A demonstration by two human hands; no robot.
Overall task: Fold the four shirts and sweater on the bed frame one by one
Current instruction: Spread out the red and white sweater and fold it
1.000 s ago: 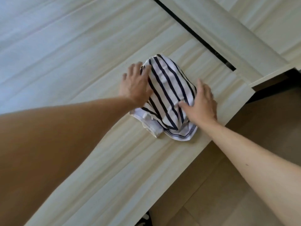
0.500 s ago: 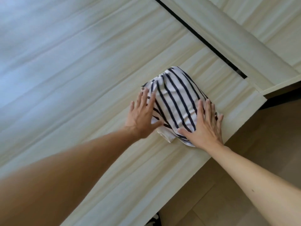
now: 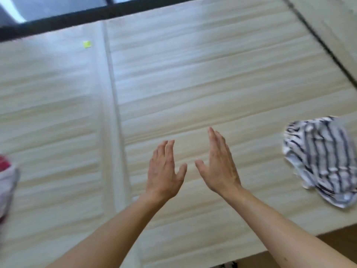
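Observation:
The folded white shirt with dark stripes (image 3: pixel 320 161) lies alone on the pale wooden bed frame (image 3: pixel 193 84), at the right edge of the view near the frame's front edge. My left hand (image 3: pixel 164 171) and my right hand (image 3: pixel 220 167) hover over bare boards in the middle, palms facing each other, fingers straight, holding nothing. Both are well to the left of the striped shirt. A red and white garment (image 3: pixel 6 182) pokes in at the far left edge, mostly cut off.
A raised wooden strip (image 3: pixel 114 113) runs front to back across the frame, left of my hands. A small yellow sticker (image 3: pixel 87 44) sits at the back left. A dark rail (image 3: pixel 77 18) borders the far side. Brown floor (image 3: pixel 338 240) shows at bottom right.
Both hands have let go of the striped shirt and lifted off it. The view has swung left, so the shirt now sits at the right edge and a red and white garment appears at left.

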